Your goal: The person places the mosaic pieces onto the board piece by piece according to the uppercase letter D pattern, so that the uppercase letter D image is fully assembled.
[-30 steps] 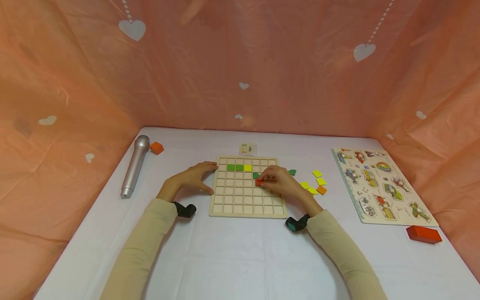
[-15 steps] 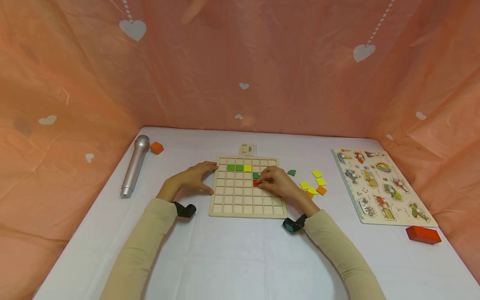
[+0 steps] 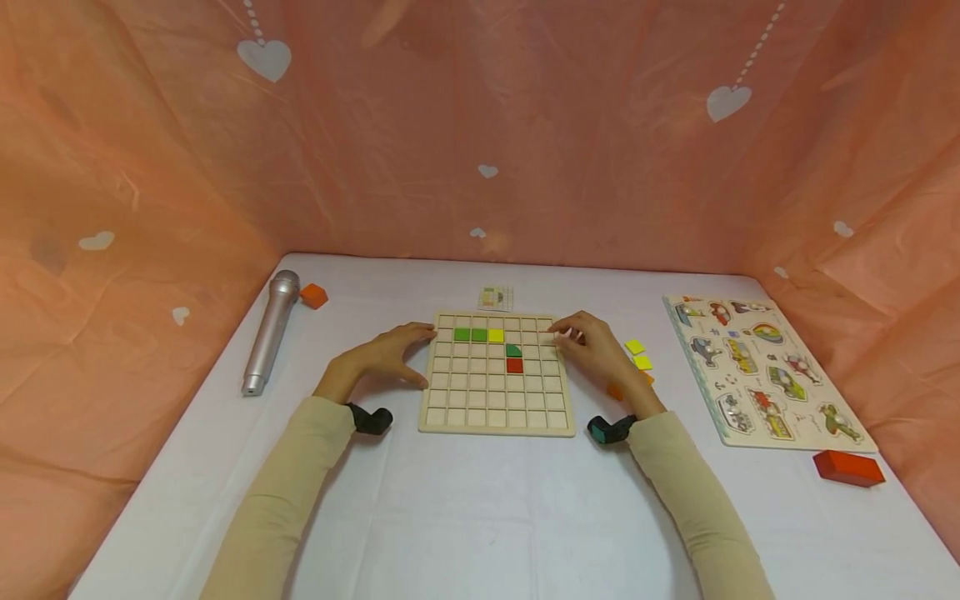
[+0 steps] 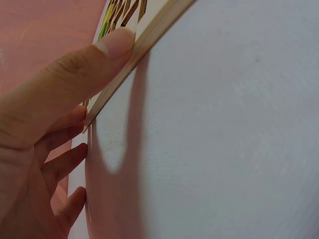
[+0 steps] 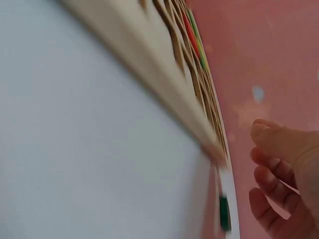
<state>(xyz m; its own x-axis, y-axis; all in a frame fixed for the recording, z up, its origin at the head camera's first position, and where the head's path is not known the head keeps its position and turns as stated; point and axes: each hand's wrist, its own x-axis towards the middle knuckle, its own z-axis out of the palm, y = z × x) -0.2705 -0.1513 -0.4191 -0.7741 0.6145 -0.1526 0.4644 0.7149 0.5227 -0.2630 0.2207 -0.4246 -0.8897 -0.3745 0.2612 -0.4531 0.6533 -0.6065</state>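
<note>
A wooden grid board (image 3: pixel 480 430) lies flat on the white table. Set in its cells are two green square tiles (image 3: pixel 462 335), a yellow tile (image 3: pixel 496 336), a dark green rounded tile (image 3: pixel 513 351) and, just below that, a red tile (image 3: pixel 514 366). My left hand (image 3: pixel 381 354) rests along the board's left edge; its thumb (image 4: pixel 117 44) touches the rim in the left wrist view. Above the board's right edge is my right hand (image 3: pixel 596 350), fingers loosely bent around nothing. Below it, the right wrist view shows a dark green piece (image 5: pixel 224 213) on the table.
Yellow tiles (image 3: pixel 635 347) and orange pieces lie by the right forearm, partly hidden. A small pattern card (image 3: pixel 496 298) sits behind the board. Left stand a silver microphone (image 3: pixel 271 333) and an orange block (image 3: pixel 313 296); right, a picture puzzle (image 3: pixel 765 375) and a red block (image 3: pixel 848 468).
My right hand has set the red tile into the cell below the dark green one, let go, and moved right past the board's edge. The left hand has stayed put.
</note>
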